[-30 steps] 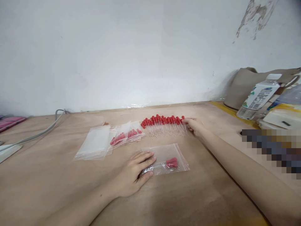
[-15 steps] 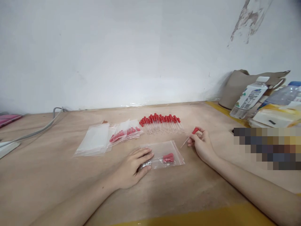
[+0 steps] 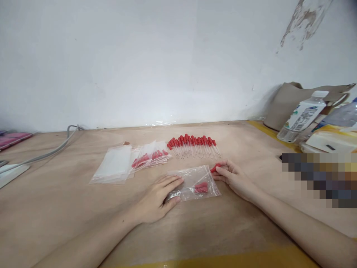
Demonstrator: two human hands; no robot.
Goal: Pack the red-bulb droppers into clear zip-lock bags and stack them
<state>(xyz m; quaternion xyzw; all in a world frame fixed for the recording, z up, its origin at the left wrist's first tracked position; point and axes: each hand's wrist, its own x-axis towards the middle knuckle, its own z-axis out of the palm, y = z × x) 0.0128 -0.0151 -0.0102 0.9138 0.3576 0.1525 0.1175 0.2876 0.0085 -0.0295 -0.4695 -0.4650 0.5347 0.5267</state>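
Note:
A clear zip bag [image 3: 187, 175] lies flat on the table with its zip end to the right; red-bulbed droppers [image 3: 201, 187] are inside it. My left hand [image 3: 160, 197] rests on the bag's left end, fingers stretched out and thumb apart. My right hand [image 3: 231, 176] pinches a dropper by its red bulb [image 3: 215, 168] at the bag's zip end. Its thin tube points left and down toward the bag; whether the tip is inside I cannot tell. Behind the bag is a row of several loose droppers [image 3: 192, 143], red bulbs facing the wall.
Left of the row lie filled bags [image 3: 147, 158] of red-bulbed droppers and a stack of flat bags [image 3: 113, 163]. A grey cable [image 3: 58, 149] runs along the left. A water bottle [image 3: 302, 115] and a grey-brown bag [image 3: 281, 104] stand at the back right.
My right hand has brought the dropper left, from beside the zip bag up to its zip end. My left hand stays on the bag. The view has shifted slightly.

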